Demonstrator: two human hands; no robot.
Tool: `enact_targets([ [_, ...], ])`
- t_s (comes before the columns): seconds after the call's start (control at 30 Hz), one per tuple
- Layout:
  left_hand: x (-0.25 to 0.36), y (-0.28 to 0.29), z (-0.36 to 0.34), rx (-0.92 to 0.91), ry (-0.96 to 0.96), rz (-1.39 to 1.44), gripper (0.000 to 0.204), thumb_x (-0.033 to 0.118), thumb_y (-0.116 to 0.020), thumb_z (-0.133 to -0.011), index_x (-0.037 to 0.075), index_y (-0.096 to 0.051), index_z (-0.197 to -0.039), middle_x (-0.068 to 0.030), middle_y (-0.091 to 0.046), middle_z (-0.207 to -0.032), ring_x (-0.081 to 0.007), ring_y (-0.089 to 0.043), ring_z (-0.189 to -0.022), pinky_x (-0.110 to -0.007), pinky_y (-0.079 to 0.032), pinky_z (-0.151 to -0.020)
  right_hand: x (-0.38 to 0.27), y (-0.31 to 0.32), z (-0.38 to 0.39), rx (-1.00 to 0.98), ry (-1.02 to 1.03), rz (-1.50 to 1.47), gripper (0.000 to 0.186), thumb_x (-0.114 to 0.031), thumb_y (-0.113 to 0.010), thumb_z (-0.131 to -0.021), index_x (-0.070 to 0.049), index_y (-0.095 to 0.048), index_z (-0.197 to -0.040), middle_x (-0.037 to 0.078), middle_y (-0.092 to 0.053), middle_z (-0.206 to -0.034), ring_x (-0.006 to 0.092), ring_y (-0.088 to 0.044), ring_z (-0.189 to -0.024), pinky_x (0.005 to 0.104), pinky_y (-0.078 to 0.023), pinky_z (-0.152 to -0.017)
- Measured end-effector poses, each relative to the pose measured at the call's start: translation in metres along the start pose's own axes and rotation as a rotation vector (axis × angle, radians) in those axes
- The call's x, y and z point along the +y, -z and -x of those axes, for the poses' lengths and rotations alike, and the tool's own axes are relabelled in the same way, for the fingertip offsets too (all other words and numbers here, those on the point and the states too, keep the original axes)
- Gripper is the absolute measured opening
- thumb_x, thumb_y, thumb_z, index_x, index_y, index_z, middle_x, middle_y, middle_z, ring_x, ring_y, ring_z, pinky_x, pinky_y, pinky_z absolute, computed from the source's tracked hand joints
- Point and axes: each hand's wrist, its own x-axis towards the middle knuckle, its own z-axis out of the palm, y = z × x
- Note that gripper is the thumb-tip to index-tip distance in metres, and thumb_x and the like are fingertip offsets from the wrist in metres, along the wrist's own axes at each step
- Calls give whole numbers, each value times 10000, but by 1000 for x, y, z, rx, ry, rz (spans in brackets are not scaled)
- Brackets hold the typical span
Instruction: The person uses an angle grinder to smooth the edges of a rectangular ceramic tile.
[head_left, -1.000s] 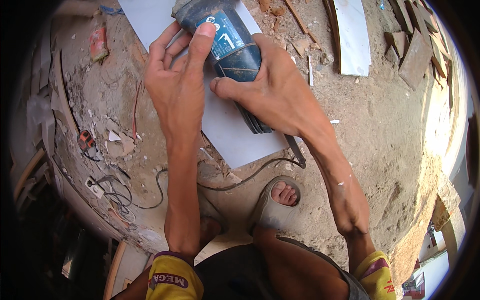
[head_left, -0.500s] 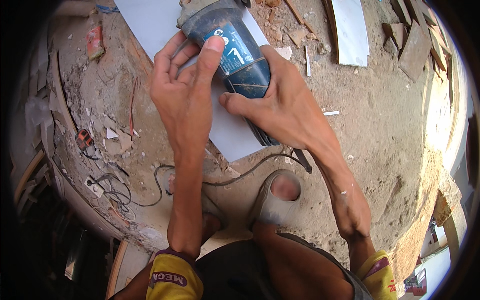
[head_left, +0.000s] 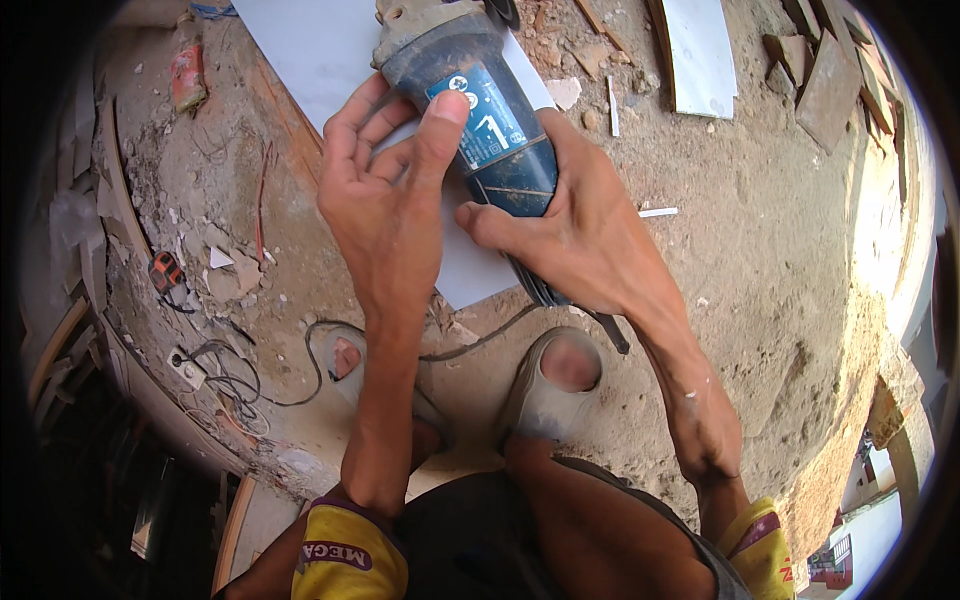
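My left hand cradles the upper body of a dusty dark-blue angle grinder, its thumb on the blue label and its fingers curled near the grey gear head. My right hand grips the grinder's lower body from the right, thumb underneath on the left side. Below the tool lies a white panel on the dusty floor. The black cord runs from the grinder down across the floor toward my feet and to the left.
At left are a power socket block with tangled cables, an orange-black tape measure and a red packet. At top right are white-faced offcuts and broken tiles. My sandalled feet stand below, amid rubble.
The grinder and both my hands have shifted down and to the right in the view, with more of the gear head showing. My left foot now shows beside my left forearm.
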Motion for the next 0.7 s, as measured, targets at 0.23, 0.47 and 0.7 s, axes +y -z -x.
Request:
enact_targets([
  [0.23,-5,-1,13,-12,15,7,852,272,-959,-928,-129,-516,-1535,-272,-663,-1427,-253,-724,-1175,-352,-606,-988,7,1,13,1,-20,-28,618,-267,-883,-812,104,-640,-1242,197,-746,-948,272,-741,-856,406,-595,-788],
  [0.47,-8,-1,24,-15,28,21,870,276,-962,-923,-134,-506,-1540,-276,-661,-1430,-259,-722,-1187,-358,-613,-982,10,2,23,5,-22,-20,603,-261,-867,-807,125,-628,-1204,242,-747,-905,319,-763,-831,432,-608,-769],
  [0.7,-9,-1,33,-20,32,29,872,281,-960,-922,-135,-505,-1538,-277,-657,-1429,-269,-722,-1194,-364,-617,-980,14,3,31,13,-17,2,607,-262,-863,-807,122,-623,-1211,258,-755,-928,336,-775,-855,443,-615,-789],
])
